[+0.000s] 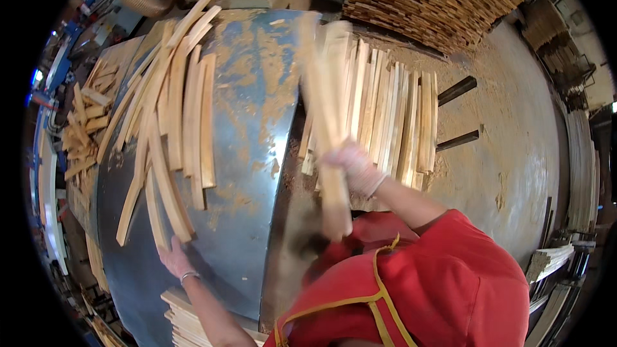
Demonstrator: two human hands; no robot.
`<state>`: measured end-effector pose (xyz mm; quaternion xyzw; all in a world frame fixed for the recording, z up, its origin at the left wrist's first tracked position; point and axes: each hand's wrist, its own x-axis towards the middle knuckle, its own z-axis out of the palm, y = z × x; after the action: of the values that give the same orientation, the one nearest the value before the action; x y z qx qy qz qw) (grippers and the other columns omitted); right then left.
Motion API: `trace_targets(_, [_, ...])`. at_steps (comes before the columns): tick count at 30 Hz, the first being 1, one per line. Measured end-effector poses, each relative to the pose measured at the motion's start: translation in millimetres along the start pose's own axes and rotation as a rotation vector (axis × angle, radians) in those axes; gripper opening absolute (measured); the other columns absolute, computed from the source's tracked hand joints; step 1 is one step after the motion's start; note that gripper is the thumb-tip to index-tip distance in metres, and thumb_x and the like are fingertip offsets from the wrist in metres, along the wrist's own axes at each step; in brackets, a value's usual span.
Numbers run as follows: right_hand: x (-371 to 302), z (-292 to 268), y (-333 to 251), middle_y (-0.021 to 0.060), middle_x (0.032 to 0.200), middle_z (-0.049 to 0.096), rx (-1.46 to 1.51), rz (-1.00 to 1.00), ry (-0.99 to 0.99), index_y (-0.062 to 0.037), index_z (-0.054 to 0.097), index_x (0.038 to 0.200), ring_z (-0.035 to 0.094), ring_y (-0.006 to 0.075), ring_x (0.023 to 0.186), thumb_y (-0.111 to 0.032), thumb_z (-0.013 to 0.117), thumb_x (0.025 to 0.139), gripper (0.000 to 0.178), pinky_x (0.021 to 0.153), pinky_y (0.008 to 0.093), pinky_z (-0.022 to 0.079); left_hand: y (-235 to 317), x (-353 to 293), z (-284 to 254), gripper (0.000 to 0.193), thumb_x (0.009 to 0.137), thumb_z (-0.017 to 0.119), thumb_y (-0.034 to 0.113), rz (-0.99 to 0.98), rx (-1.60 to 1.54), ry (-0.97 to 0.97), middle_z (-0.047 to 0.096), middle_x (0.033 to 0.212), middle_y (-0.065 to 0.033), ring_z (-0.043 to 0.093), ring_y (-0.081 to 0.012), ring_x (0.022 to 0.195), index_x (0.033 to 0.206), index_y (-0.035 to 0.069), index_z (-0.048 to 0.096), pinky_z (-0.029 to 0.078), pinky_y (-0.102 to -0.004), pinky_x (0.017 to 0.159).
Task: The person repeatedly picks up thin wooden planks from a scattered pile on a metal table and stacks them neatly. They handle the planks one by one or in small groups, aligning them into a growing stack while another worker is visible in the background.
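Observation:
My right hand (pixel 352 162), in a pale glove, is closed around a long wooden strip (pixel 320 99) beside the metal table's right edge. The strip is smeared by motion; a second pale length shows alongside its upper part, perhaps in the same grip. On the metal table (pixel 241 244), my left hand (pixel 175 261), also gloved, grips the near end of another wooden strip (pixel 154 209). That strip lies at the bottom of a loose, crisscrossed heap of slightly curved strips (pixel 173 109). Part of the left fingers is hidden by the wood.
Right of the table lies a row of strips (pixel 392 115) with two dark metal bars (pixel 457 90) jutting out. Short offcuts (pixel 87 128) pile up at the left. Near me stands a stack of strips (pixel 183 321). A large wood stack (pixel 443 0) rises behind; sawdust covers parts of the table.

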<state>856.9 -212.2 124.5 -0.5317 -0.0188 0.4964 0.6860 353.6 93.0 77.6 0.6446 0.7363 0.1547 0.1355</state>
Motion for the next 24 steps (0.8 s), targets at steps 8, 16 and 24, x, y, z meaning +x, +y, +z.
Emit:
trace_targets(8, [122.1, -224.0, -55.1, 0.026, 0.108, 0.075, -0.604, 0.059, 0.627, 0.0087, 0.062, 0.133, 0.074, 0.0333, 0.093, -0.017, 0.074, 0.084, 0.057, 0.083, 0.0482, 0.061, 116.5, -48.0, 77.1, 0.086, 0.1, 0.067, 0.053, 0.13, 0.087, -0.027, 0.055, 0.155, -0.0274, 0.061, -0.0408, 0.131, 0.163, 0.0, 0.042, 0.047, -0.0433, 0.114])
trace_targets(16, [100.3, -182.8, -68.2, 0.0287, 0.142, 0.062, -0.8, 0.106, 0.265, 0.0002, 0.05, 0.152, 0.067, 0.0385, 0.125, -0.038, 0.077, 0.092, 0.076, 0.101, 0.0453, 0.057, 120.1, -13.7, 90.7, 0.105, 0.082, 0.077, 0.034, 0.053, 0.204, -0.117, 0.074, 0.124, -0.0277, 0.072, -0.0444, 0.111, 0.169, 0.004, 0.028, 0.059, -0.0521, 0.093])
trace_targets(24, [18.0, -58.9, -48.1, 0.0274, 0.15, 0.059, -1.34, -0.327, 0.334, 0.0026, 0.049, 0.155, 0.056, 0.0374, 0.14, -0.032, 0.067, 0.092, 0.074, 0.119, 0.0441, 0.045, 77.0, -98.7, 17.3, 0.051, 0.084, 0.073, 0.029, -0.377, -1.297, -0.713, 0.061, 0.081, -0.0074, 0.065, -0.0229, 0.066, 0.128, 0.005, 0.06, 0.056, -0.0361, 0.055])
